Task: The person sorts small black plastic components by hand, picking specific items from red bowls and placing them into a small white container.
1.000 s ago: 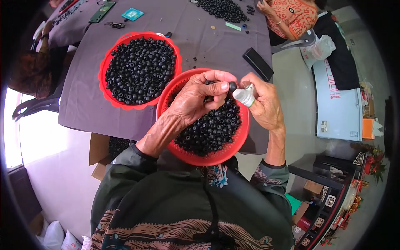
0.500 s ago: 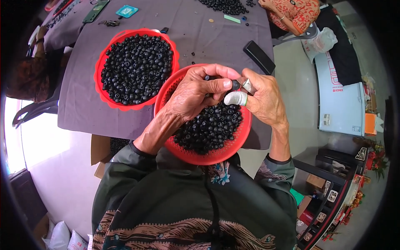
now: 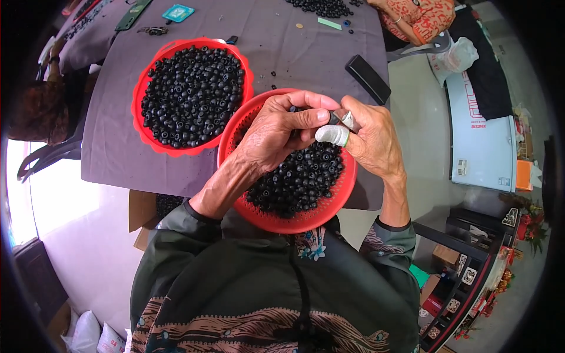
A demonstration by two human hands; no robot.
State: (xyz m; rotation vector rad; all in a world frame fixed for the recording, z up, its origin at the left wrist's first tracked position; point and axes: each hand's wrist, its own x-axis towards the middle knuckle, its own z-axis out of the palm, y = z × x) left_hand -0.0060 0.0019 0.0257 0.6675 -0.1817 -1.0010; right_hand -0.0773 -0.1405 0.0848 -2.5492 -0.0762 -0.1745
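Observation:
Over a red perforated basket (image 3: pixel 318 222) at the table's near edge, my two hands meet. My left hand (image 3: pixel 272 128) is closed, pinching a small round black piece (image 3: pixel 334 118) between thumb and fingers. Closed around a small blade (image 3: pixel 348 120) with a pale wrapping, my right hand (image 3: pixel 378 141) presses close against that piece. A white finger cover (image 3: pixel 333 135) sits on the right thumb and partly hides the piece. Below the hands, many hollow black bead-like pieces (image 3: pixel 294 185) fill the basket's bottom.
A second red basket (image 3: pixel 138 112) heaped with similar pieces stands to the left on the grey tablecloth (image 3: pixel 118 165). A black phone-like object (image 3: pixel 368 79) lies at right. Another person's patterned sleeve (image 3: pixel 432 20) shows at far right, and a person sits at far left.
The right thumb has tipped inward over the black piece, covering more of it. The blade has shifted slightly with it; the left hand has barely moved.

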